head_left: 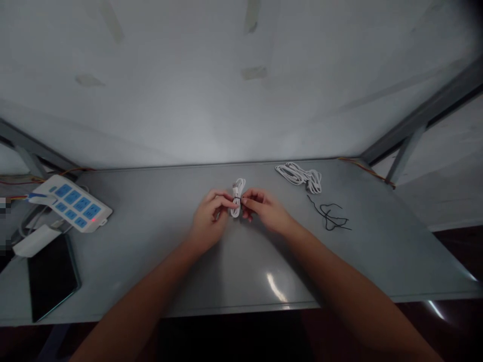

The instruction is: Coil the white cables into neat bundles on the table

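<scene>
- Left hand (209, 221) curled, thumb and fingers pinching a coiled white cable (237, 197) from one side
- Right hand (265, 210) pinching the other side, at a thin black tie (238, 201)
- Coil upright between both hands

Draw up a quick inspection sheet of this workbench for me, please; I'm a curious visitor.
Surface: grey metal tabletop, glossy.
Job's things: white coiled cable, held upright, a dark strand at its middle.
Clutter: white power strip with blue sockets and a lit red light; black glossy tablet or phone; white rectangular block.
Hands: left hand and right hand both pinch the coil.
Cables: bundled white cable; loose thin black cord; orange wires along the far edge.
Surroundings: pale wall with tape patches; grey metal frame.
</scene>
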Demonstrator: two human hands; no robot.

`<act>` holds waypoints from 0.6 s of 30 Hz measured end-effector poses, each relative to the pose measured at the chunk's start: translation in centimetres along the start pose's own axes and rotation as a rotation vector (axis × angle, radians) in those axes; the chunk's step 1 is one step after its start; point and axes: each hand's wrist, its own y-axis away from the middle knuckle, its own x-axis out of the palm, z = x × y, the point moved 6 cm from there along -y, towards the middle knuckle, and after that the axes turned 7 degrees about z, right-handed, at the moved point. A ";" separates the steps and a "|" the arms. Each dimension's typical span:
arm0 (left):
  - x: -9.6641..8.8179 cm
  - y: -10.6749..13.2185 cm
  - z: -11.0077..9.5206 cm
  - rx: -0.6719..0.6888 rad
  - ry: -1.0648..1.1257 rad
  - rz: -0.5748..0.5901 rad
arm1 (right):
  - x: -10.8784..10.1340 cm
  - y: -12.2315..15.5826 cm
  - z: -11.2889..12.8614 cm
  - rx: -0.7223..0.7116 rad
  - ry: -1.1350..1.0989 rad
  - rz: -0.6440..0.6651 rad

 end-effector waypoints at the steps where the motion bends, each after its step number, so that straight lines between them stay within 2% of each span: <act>1: -0.1 0.0 -0.1 -0.017 0.005 0.003 | -0.1 0.0 0.0 0.005 -0.031 0.003; 4: -0.3 0.0 0.4 -0.110 0.059 -0.057 | 0.1 0.0 0.3 -0.008 -0.048 0.037; 7: -0.1 0.0 1.9 -0.217 0.159 -0.115 | 0.4 0.1 0.4 -0.012 -0.053 0.053; 10: 0.7 0.1 3.3 -0.274 0.336 -0.093 | 0.4 0.0 -0.2 0.057 -0.173 0.078; 12: 0.9 0.1 3.5 -0.254 0.362 -0.063 | 0.4 0.0 -0.9 0.133 -0.281 0.124; 15: 0.6 -0.1 2.3 -0.129 0.167 0.012 | 0.3 0.1 -1.9 0.274 -0.426 0.195; 18: 0.0 -0.2 0.8 -0.001 -0.127 0.043 | 0.2 0.2 -2.2 0.324 -0.485 0.237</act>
